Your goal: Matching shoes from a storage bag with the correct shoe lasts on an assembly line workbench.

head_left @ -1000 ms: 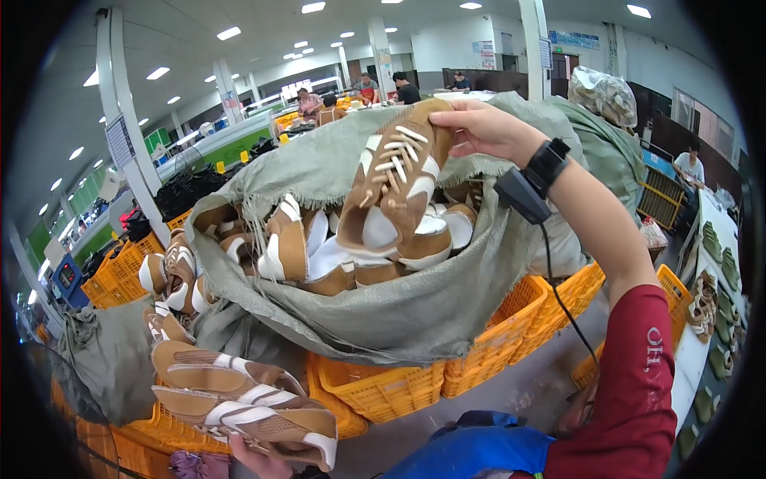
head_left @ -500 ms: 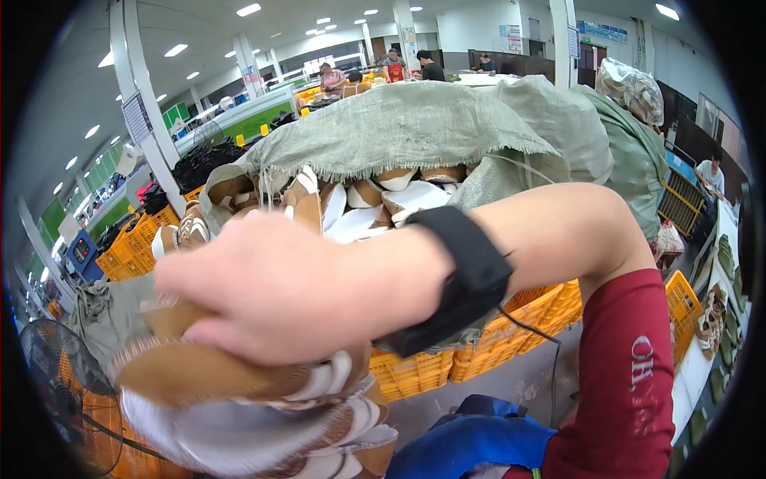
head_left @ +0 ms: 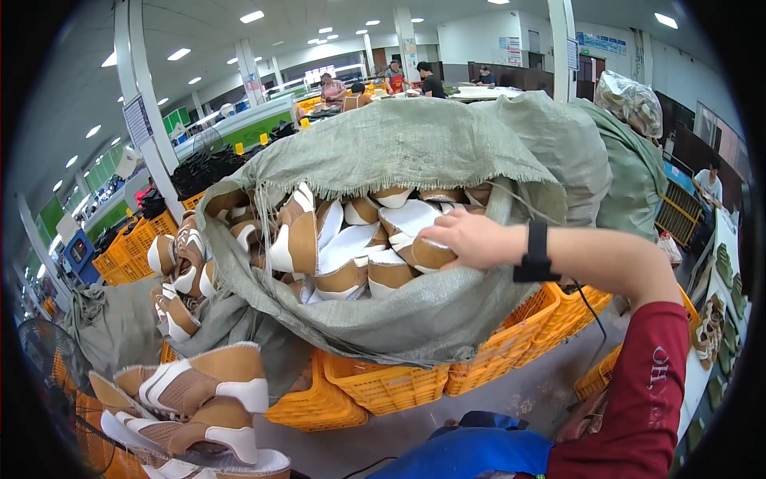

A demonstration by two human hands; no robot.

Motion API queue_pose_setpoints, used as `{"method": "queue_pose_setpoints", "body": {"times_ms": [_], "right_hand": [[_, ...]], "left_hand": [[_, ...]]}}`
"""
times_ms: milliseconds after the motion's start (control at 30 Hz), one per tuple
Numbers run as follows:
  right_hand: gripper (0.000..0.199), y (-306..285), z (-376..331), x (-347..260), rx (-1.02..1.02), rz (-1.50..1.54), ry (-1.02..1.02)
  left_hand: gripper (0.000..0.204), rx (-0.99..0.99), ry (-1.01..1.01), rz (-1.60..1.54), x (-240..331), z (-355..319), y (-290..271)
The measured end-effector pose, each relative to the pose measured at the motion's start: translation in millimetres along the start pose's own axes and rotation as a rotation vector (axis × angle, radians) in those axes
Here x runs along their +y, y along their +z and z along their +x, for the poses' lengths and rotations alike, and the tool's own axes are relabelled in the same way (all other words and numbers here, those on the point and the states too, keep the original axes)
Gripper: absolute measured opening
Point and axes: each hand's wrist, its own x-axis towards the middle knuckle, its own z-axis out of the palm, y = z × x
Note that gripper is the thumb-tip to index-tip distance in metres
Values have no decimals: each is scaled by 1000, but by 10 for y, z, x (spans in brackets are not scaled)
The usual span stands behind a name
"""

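Nearest the person, low on the left, a few tan-and-white shoe uppers (head_left: 191, 399) lay stacked flat one on another, toes the same way, as if set there to keep a tidy pile. The left hand did not show, so I could not tell what its fingers were doing. A red sleeve (head_left: 638, 399) ran up from the lower right to a wrist wearing a black band (head_left: 536, 252), and the right hand (head_left: 471, 238) reached into the open mouth of a big grey-green sack (head_left: 415, 144). Its fingers were curled narrowly around one upper (head_left: 423, 254) at the sack's near lip, thumb over the top, gripping it among the others. The sack lay slumped on its side across orange crates (head_left: 383, 383), probably so its mouth faced the person and the contents could be reached without lifting. More uppers (head_left: 335, 239) crowded inside, and several had slid out on the left side (head_left: 179, 267). Behind it stood a second stuffed sack (head_left: 630, 104), then columns (head_left: 140, 104), and far back people (head_left: 423, 78) sat at benches under ceiling lights.
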Motion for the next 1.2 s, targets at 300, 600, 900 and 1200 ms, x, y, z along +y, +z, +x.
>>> {"method": "queue_pose_setpoints", "body": {"times_ms": [300,600,900,1200], "right_hand": [[42,-282,348,-259,64,-122,93],[84,-565,-1494,-489,1059,1172,429],[72,340,-2896,-994,554,1722,404],[69,595,-4719,-754,867,1773,739]], "left_hand": [[55,30,-1,74,105,66,-75],[55,109,2,192,304,-311,-143],[56,-212,-199,196,-883,65,1147],[56,-653,-530,133,-3029,-367,3177]]}}
